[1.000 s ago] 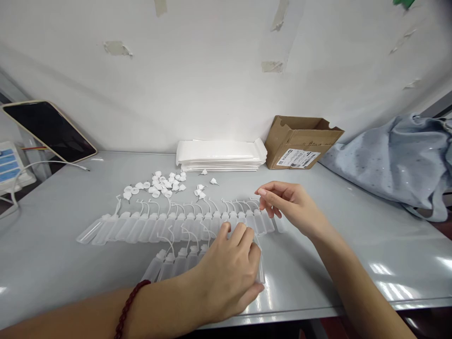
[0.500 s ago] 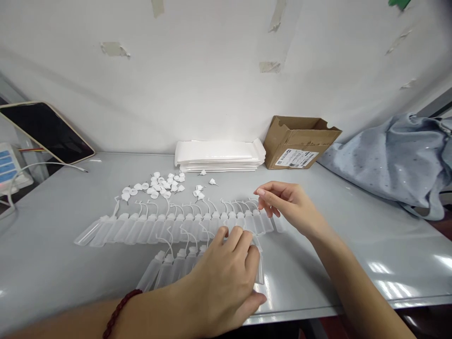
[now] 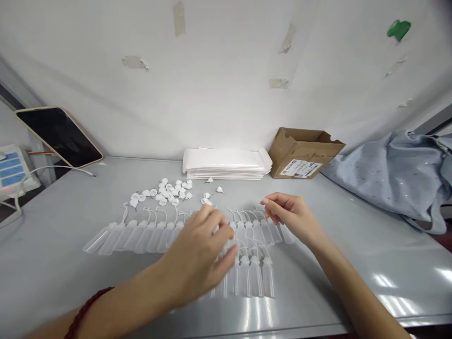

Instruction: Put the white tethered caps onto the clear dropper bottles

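Note:
Slim translucent squeeze bottles (image 3: 143,235) with thin strap-like tails at their necks lie side by side in a long row. A nearer row of bottles (image 3: 256,278) is partly covered by my left hand (image 3: 199,249). That hand hovers over both rows, fingers loosely bent and thumb apart, with nothing visible in it. My right hand (image 3: 293,214) is at the right end of the far row, thumb and forefinger pinched together; whatever is between them is too small to make out. Beyond the bottles lies a loose pile of small white needle-tip caps (image 3: 167,190).
At the wall rests a stack of white padded envelopes (image 3: 226,160), beside an open cardboard box (image 3: 300,153). A light blue bag (image 3: 395,174) fills the right side. On the left, a phone (image 3: 60,134) leans near a white cable (image 3: 52,167). The grey table (image 3: 353,263) has a front edge.
My left hand has moved left and farther from me, uncovering the right end of the near row. My right hand keeps its pinch near the far row. The camera view has shifted slightly.

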